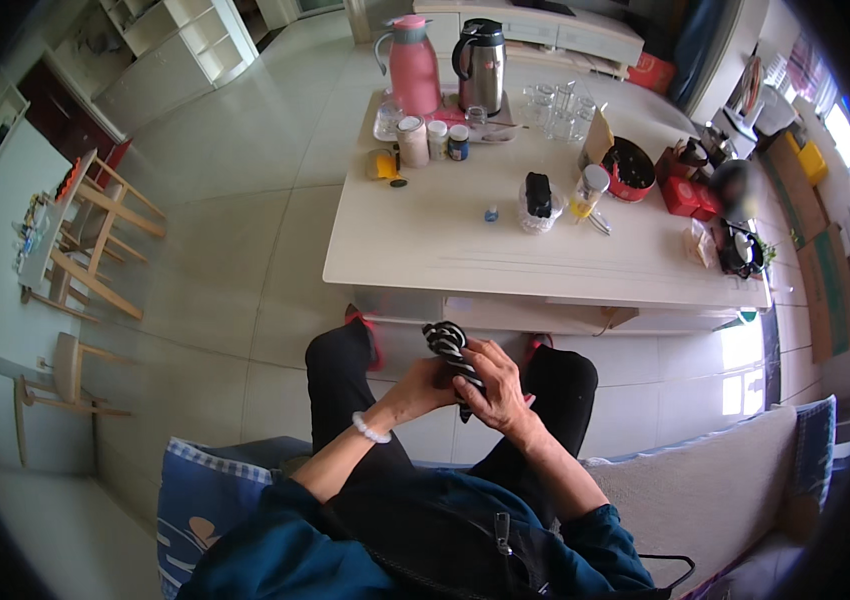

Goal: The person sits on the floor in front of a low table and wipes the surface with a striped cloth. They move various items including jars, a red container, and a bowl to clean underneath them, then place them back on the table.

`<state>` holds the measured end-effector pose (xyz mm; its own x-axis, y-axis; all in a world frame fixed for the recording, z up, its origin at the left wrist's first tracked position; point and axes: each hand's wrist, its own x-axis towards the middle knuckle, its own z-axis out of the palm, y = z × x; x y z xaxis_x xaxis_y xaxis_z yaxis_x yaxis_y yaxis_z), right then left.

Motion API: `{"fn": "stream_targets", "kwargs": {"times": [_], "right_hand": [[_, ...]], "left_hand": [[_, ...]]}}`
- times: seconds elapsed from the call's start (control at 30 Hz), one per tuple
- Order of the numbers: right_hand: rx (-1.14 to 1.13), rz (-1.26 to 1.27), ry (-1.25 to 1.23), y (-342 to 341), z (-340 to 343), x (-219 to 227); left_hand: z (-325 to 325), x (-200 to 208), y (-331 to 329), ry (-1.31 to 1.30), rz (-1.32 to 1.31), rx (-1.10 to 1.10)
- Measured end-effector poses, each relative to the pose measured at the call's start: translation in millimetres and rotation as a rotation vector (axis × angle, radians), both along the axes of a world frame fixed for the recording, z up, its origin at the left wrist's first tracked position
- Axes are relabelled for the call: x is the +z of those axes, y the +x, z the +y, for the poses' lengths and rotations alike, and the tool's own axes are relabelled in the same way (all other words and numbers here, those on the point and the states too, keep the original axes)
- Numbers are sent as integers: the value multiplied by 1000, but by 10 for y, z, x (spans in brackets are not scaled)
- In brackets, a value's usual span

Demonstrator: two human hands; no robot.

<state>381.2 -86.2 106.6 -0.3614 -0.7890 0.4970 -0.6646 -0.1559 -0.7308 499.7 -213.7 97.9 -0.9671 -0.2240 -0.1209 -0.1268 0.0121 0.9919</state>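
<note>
Between both hands, over the gap between my knees, is a black-and-white striped bundle [448,341]; whether it is cord or folded cloth I cannot tell. My left hand [417,390] is closed round its lower left side, and a pale bead bracelet [371,428] circles that wrist. From the right, my right hand [494,386] grips it with bent fingers, the thumb lying across the stripes. The bundle's top sticks out above the fingers, and a dark end shows below them. Much of its middle is hidden by the hands.
Ahead stands a pale coffee table [415,240]. On it are a pink jug [415,68], a steel jug [483,68], small jars, several glasses, a round red box [631,172] and a black object in clear plastic [540,200]. A sofa [695,465] extends to the right.
</note>
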Motion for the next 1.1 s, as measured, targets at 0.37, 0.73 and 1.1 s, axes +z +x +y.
{"fn": "stream_targets", "kwargs": {"times": [0.37, 0.73, 1.1], "right_hand": [[-211, -274, 372, 377, 147, 114], [-55, -986, 319, 522, 413, 51], [132, -1028, 315, 740, 556, 278]], "left_hand": [[358, 390, 486, -668, 156, -31], [506, 305, 763, -682, 308, 32], [416, 319, 956, -329, 268, 75]]}}
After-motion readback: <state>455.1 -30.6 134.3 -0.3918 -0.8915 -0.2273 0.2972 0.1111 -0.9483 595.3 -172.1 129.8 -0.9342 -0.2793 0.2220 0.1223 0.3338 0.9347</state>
